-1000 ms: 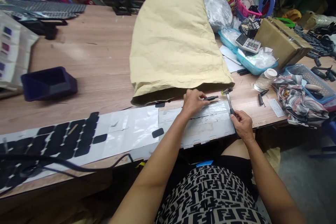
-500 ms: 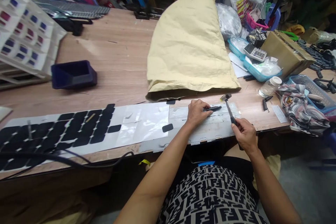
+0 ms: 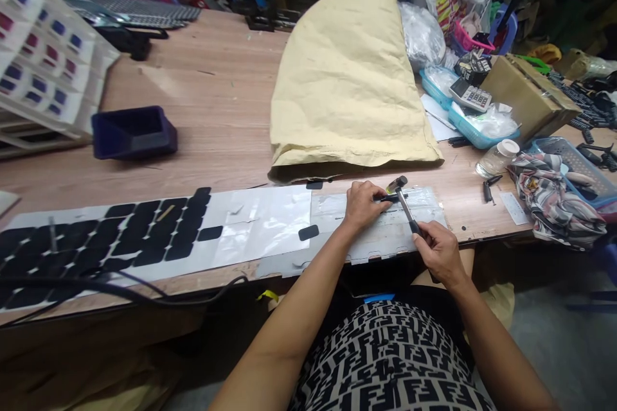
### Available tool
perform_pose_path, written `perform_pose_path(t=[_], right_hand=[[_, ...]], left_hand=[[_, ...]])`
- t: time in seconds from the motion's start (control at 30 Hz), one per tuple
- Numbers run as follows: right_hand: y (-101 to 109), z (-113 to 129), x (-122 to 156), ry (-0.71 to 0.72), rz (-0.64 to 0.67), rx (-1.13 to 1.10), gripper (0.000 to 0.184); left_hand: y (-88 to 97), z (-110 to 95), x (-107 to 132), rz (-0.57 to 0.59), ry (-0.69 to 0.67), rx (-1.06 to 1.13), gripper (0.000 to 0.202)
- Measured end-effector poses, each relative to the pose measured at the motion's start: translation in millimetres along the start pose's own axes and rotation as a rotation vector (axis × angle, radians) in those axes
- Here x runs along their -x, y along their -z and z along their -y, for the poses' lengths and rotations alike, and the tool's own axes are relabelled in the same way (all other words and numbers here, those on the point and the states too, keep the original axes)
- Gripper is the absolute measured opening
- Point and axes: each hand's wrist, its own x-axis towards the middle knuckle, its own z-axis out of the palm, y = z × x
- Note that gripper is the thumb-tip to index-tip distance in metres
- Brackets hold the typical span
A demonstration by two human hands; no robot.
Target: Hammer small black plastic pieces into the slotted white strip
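My right hand (image 3: pixel 438 250) is closed round the black handle of a small hammer (image 3: pixel 405 205). The hammer's dark head is over a slim black rod-like piece (image 3: pixel 385 198), and whether the two touch I cannot tell. My left hand (image 3: pixel 362 204) pinches that black piece at its left end, its fingers low over the table. Beneath both hands lies a grey-white board (image 3: pixel 337 250) with a worn, tape-like surface. Rounded black pieces, one of them a loose black patch (image 3: pixel 309 232), lie just left of the board.
A big yellowish paper sack (image 3: pixel 347 77) stands beyond my hands. White sheeting (image 3: pixel 265 231) with rows of black patches stretches left, crossed by a black cable (image 3: pixel 120 292). A dark blue bin (image 3: pixel 135 135) is farther back. A lidded jar (image 3: pixel 499 157), blue basket (image 3: pixel 482 125) and crumpled cloth (image 3: pixel 554 199) sit at right.
My right hand has moved left with the hammer, bringing its head from right of the black piece to over it. My left hand has stayed almost in place.
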Motion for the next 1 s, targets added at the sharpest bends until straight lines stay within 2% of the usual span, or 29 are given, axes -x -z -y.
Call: perform_pose_path(t=[0.1, 0.2, 0.4, 0.47, 0.53, 0.63, 0.7, 0.8, 0.87, 0.93, 1.0], right_hand=[[-3.8, 0.4, 0.2, -0.028, 0.036, -0.022, 0.019], [-1.4, -9.1, -3.8, -0.058, 0.019, -0.057, 0.020], [9.1, -51.3, -23.7, -0.184, -0.168, -0.066, 0.025], [9.0, -63.1, -27.8, -0.255, -0.208, -0.097, 0.029], [7.4, -69.6, -29.2, -0.283, -0.237, -0.122, 0.031], [4.9, -70.3, -28.5, -0.241, -0.240, -0.083, 0.029], [4.2, -68.3, -28.0, -0.221, -0.234, -0.065, 0.028], [3.8, -66.9, -27.8, -0.221, -0.237, -0.061, 0.027], [3.5, -67.7, -27.8, -0.223, -0.238, -0.061, 0.028], [3.3, -68.8, -27.8, -0.220, -0.239, -0.058, 0.028], [3.3, -69.4, -27.7, -0.216, -0.240, -0.050, 0.027]], left_hand=[[-0.6, 0.3, 0.2, 0.005, 0.018, 0.001, 0.015], [-2.3, 2.0, -1.0, 0.012, 0.010, 0.007, 0.016], [5.3, 1.0, 1.7, 0.051, -0.010, 0.007, 0.018], [14.3, -0.3, 11.8, 0.137, -0.087, 0.052, 0.017], [24.4, -1.2, 28.1, 0.290, -0.227, 0.118, 0.015], [35.8, -1.7, 58.3, 0.546, -0.414, 0.162, 0.016], [38.7, -1.7, 76.7, 0.632, -0.451, 0.117, 0.016], [38.5, -1.4, 92.0, 0.634, -0.446, 0.029, 0.020], [37.7, -1.0, 89.1, 0.624, -0.446, 0.028, 0.030], [36.9, -0.3, 73.8, 0.580, -0.426, 0.060, 0.033], [35.4, 0.9, 47.4, 0.448, -0.342, 0.044, 0.022]])
